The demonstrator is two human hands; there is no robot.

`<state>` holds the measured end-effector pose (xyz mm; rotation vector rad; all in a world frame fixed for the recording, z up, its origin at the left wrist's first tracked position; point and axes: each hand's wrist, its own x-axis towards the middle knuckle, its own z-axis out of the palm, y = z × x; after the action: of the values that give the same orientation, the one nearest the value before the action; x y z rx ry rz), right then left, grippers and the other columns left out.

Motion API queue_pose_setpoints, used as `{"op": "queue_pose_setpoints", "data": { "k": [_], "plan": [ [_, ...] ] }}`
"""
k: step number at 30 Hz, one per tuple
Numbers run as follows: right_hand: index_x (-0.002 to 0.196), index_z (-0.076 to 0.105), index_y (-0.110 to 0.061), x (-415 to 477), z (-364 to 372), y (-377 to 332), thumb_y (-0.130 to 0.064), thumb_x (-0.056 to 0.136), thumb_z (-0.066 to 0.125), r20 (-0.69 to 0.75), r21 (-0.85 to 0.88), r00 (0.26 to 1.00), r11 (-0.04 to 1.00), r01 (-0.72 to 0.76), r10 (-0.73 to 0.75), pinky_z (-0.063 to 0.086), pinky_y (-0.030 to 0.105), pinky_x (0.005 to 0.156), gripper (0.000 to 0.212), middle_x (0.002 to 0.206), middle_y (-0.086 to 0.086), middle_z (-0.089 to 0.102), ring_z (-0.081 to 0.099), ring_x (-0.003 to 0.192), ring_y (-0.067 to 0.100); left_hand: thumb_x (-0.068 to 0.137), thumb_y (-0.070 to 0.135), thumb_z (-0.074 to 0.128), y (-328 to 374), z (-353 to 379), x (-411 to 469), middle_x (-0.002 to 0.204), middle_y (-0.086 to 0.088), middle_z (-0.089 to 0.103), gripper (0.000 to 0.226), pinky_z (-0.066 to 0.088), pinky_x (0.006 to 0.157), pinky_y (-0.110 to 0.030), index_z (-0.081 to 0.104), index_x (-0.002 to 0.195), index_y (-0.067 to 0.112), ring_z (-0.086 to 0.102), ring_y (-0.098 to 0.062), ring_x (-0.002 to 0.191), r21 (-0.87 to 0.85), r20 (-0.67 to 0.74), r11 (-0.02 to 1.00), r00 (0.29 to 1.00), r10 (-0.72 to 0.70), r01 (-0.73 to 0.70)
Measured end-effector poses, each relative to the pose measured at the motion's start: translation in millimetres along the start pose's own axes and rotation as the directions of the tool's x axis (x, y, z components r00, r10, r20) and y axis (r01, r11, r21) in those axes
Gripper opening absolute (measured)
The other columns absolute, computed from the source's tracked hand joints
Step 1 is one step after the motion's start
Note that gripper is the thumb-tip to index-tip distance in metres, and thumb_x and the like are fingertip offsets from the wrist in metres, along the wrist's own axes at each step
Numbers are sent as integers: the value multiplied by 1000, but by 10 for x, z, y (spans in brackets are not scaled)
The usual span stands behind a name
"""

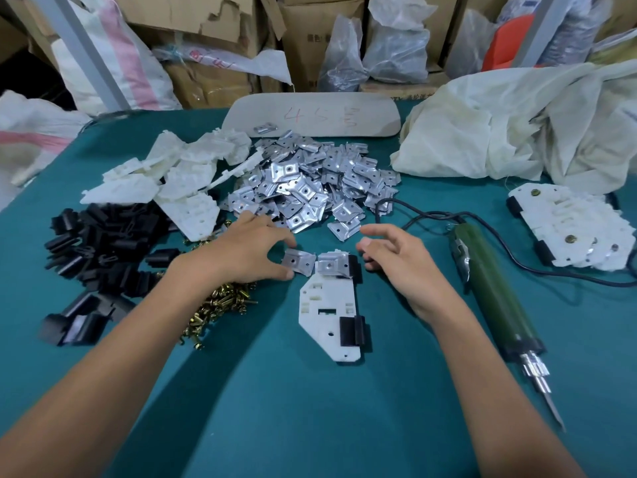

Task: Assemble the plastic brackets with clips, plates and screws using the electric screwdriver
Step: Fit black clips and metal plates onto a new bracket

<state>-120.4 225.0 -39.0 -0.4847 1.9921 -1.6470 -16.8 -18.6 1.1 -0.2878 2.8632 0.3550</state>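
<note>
My left hand [248, 250] arches over a loose plate [298, 262] beside the bracket [327, 305] on the tabletop [310, 408]; I cannot tell if it grips. My right hand [403, 263] hovers relaxed, empty. I should square the plate's hole over the bracket's lower hole.

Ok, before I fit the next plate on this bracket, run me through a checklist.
1. Black clips on the bracket: ok, upper clip and lower clip both sit on its right edge.
2. First plate on the far end: ok.
3. Loose plate in the grip of the left hand: cannot tell; the thumb is at its edge.
4. Screws driven: not ok, none visible in the bracket.
5. Electric screwdriver within reach: ok, lying beside the open right hand.
6. Screw pile: ok, by the left forearm.
</note>
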Motion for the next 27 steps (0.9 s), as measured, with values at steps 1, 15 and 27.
{"op": "queue_pose_setpoints", "data": {
  "k": [1,15,27],
  "plan": [
    [112,69,-41,-42,-6,-12,-35,97,65,-5,-18,1000,1000,5,-6,55,40,101,16,99,-2,76,70,86,3,80,59,73,-23,-6,3,122,6,46,49,33,97,-35,58,123,40,30,-17,119,6,-16,1000,1000,5,-4],
    [102,73,-26,-1046,-4,119,-12,103,57,19,-75,994,991,-107,109,57,28,59,21,81,6,73,64,59,17,75,72,63,529,172,-798,109,19,55,47,35,93,-24,63,107,38,41,-7,104,-44,-216,947,928,303,-319],
    [99,74,-19,-1021,150,114,-10,98,65,-4,-42,990,989,-141,141,60,28,70,13,76,4,75,73,68,16,75,69,61,626,330,-755,97,16,53,49,42,89,-31,62,106,30,37,-9,90,10,-234,941,914,331,-338]
  ]
}}
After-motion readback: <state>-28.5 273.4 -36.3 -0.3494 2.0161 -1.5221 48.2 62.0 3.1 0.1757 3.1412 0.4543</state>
